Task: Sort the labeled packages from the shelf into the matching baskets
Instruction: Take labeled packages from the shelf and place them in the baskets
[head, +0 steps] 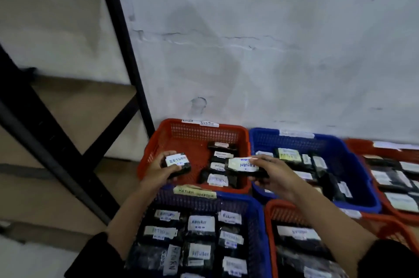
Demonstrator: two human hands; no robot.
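Hands (158, 170) around two packages (178, 162)

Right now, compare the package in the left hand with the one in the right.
The left-hand package looks short and chunky; the right-hand package looks longer and flatter. The left one's label reads upright to the camera; the right one's reads upside down. Both are dark-wrapped, white-labelled RETURN, held over the red basket.

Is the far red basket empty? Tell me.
No, the far red basket holds several labeled black packages along its right side, below both hands.
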